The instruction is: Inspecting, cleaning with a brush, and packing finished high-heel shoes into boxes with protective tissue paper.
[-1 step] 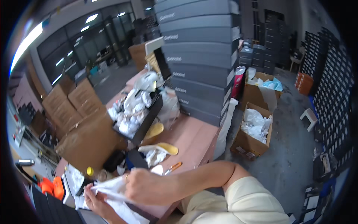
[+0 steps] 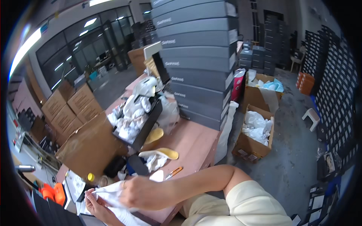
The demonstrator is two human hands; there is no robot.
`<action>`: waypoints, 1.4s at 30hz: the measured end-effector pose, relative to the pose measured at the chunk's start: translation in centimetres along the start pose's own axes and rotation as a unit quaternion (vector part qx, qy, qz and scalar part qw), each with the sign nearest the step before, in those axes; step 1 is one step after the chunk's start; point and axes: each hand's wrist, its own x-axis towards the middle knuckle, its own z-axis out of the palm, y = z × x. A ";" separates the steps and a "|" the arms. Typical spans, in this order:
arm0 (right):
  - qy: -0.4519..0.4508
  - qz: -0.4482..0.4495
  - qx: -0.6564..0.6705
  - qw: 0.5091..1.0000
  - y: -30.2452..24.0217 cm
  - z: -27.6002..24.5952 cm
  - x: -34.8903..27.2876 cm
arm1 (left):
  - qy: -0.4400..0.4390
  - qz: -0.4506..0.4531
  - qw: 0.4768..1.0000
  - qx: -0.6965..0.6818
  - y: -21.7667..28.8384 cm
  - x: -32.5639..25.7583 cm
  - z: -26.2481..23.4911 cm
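Note:
A thin white sheet (image 2: 130,218), cloth or tissue paper, is stretched between both my hands at the near edge of the table. My left hand (image 2: 97,206) pinches its left part between thumb and fingers. Curled over the sheet's upper right part, my right hand (image 2: 140,193) is closed on it, its fingertips hidden. Just beyond the hands stand a yellow-capped bottle (image 2: 91,177) and a small glass jar (image 2: 102,181). An orange utility knife (image 2: 174,173) lies by the right wrist, near pale insoles (image 2: 168,153) and a crumpled white cloth (image 2: 155,162).
A black tray (image 2: 148,126) heaped with white wads stands on the pink table (image 2: 188,135). Behind it rises a tall stack of grey shoe boxes (image 2: 196,67). A large carton (image 2: 88,145) is at left. Cartons with white wrapping (image 2: 257,126) sit on the floor at right.
My right hand has shifted slightly left with the sheet still held. The whole view has turned a little. The left hand keeps its pinch.

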 end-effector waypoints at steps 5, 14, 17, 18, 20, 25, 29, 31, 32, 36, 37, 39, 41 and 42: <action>-0.041 0.046 0.020 0.998 -1.0 1.4 -1.7 | -0.172 0.067 0.950 0.251 -0.3 -1.1 2.8; 0.091 0.271 0.502 0.816 -3.3 -0.2 -3.6 | -0.253 0.065 0.804 0.534 -0.7 -6.9 5.4; 0.073 0.260 0.504 0.820 -3.3 -0.6 -4.4 | -0.263 0.067 0.783 0.560 -1.2 -7.7 5.7; 0.066 0.251 0.479 0.839 -3.3 -1.2 -4.8 | -0.268 0.071 0.780 0.561 -1.3 -7.8 6.0; 0.178 0.038 0.381 0.907 -0.9 0.1 -7.2 | -0.273 0.081 0.773 0.567 -1.3 -8.3 6.4; 0.086 0.117 0.389 0.910 -2.2 2.7 -10.3 | -0.285 0.087 0.760 0.578 -1.6 -9.0 7.4; 0.056 0.101 0.513 0.850 0.8 4.5 -10.7 | -0.285 0.103 0.755 0.582 -1.6 -8.9 8.3; 0.070 0.148 0.646 0.746 0.2 5.8 -11.3 | -0.283 0.116 0.757 0.577 -1.4 -8.6 8.9; 0.065 0.169 0.671 0.719 0.2 6.1 -11.7 | -0.280 0.124 0.759 0.574 -1.1 -8.4 9.4; 0.050 0.237 0.722 0.649 0.8 8.1 -12.6 | -0.257 0.129 0.761 0.582 -0.6 -8.0 8.2; 0.052 0.255 0.721 0.643 1.2 8.3 -12.8 | -0.252 0.125 0.758 0.588 -0.7 -8.1 7.1; 0.055 0.288 0.710 0.640 2.5 7.5 -12.7 | -0.237 0.114 0.751 0.606 -0.8 -8.5 4.4; 0.050 0.321 0.692 0.645 4.0 6.5 -12.4 | -0.223 0.092 0.738 0.631 -1.5 -9.4 0.4; 0.051 0.341 0.681 0.647 4.3 5.8 -12.5 | -0.225 0.087 0.733 0.636 -2.2 -9.7 -1.2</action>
